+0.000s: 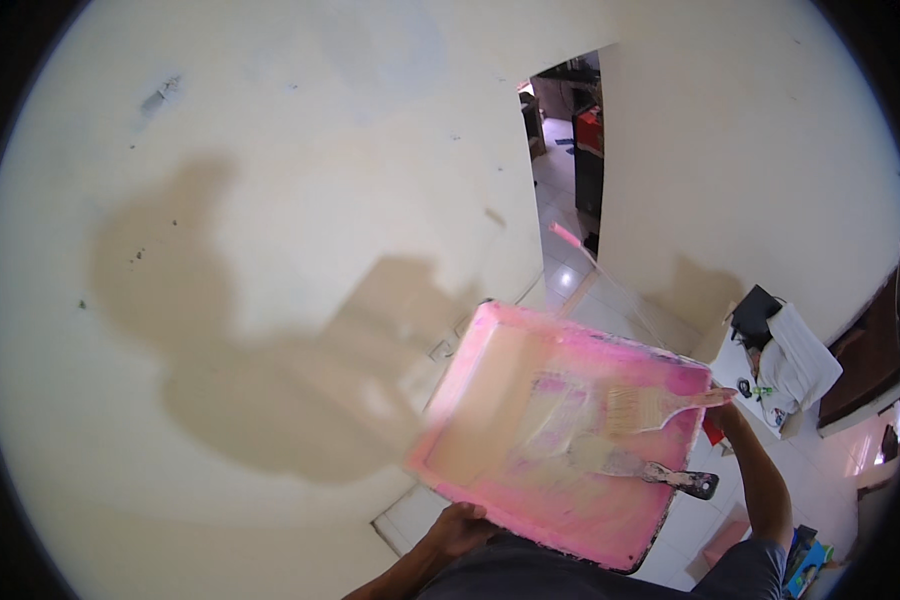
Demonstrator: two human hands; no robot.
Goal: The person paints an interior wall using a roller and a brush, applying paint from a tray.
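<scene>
Two bare hands are at a shallow paint tray (470, 432), pink-rimmed and smeared with pink and cream paint, tilted in the lower middle of the frame. Just above the dark clothing (530, 575) at the lower edge, the left hand (460, 528) is closed on the tray's lower rim; its fingers beneath are mostly hidden. The right hand (724, 414) is at the right rim, by the handle end of a wide paintbrush (642, 410) whose bristles lie over the tray; how far its fingers are bent, and whether they grasp brush or rim, I cannot tell. Below the brush, a putty knife (682, 479) rests with its dark handle across the rim.

Beyond, at right, a white table (725, 365) bears a black item (757, 312) and white cloth (800, 350). A pink-ended pole (566, 234) stands out against the doorway (560, 185), upper centre. A cream wall (370, 180) carries the person's shadow (270, 400) at left.
</scene>
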